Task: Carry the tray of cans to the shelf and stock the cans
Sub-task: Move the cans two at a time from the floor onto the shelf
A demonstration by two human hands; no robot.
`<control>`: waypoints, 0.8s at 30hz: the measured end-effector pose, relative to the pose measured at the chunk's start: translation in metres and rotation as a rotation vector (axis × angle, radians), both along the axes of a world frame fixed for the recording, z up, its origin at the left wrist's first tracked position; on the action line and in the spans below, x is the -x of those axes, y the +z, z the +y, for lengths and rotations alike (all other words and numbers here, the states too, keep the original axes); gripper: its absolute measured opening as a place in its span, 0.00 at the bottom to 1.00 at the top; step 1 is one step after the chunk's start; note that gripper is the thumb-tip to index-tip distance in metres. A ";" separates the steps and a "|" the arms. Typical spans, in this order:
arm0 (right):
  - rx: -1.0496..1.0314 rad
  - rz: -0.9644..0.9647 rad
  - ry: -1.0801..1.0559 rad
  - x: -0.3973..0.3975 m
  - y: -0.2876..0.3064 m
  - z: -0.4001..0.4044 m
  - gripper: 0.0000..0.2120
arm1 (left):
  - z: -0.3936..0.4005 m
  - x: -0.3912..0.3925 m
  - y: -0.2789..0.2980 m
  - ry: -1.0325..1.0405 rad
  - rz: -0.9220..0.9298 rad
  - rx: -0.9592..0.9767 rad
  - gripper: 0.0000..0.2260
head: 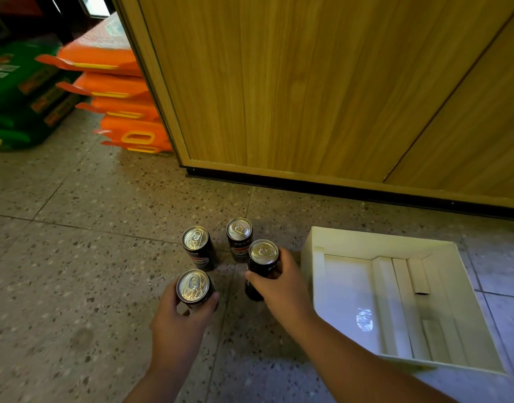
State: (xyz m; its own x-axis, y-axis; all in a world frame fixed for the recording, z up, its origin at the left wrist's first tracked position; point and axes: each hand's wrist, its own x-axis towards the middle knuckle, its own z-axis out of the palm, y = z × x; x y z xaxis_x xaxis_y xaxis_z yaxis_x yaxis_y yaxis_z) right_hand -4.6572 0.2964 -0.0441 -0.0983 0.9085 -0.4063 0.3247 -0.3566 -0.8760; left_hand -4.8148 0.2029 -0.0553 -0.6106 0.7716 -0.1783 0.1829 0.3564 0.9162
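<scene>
Several dark cans with silver tops stand upright on the speckled floor. My left hand (180,321) grips the near left can (193,286) around its side. My right hand (282,286) grips the near right can (263,253). Behind them stand two more cans, the far left can (196,238) and the far right can (238,229), both untouched. The white cardboard tray (313,245) lies on the floor to the right with no cans in it. No shelf is visible in this view.
A wooden cabinet side (308,82) with a black base strip rises just behind the cans. Stacked orange sacks (119,106) and green sacks (20,97) lie at the far left. Tiled floor (75,257) stretches left of the cans.
</scene>
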 end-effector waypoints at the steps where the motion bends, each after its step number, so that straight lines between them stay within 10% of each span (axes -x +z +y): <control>1: -0.023 -0.015 0.010 -0.003 0.002 0.000 0.30 | 0.002 -0.002 0.002 0.003 -0.004 -0.012 0.20; 15: -0.184 -0.052 0.062 -0.034 0.037 0.002 0.29 | 0.027 -0.034 0.039 0.040 -0.104 -0.115 0.20; 24: -0.158 -0.091 0.051 -0.073 0.189 0.012 0.25 | 0.051 -0.046 0.205 -0.126 -0.087 -0.068 0.21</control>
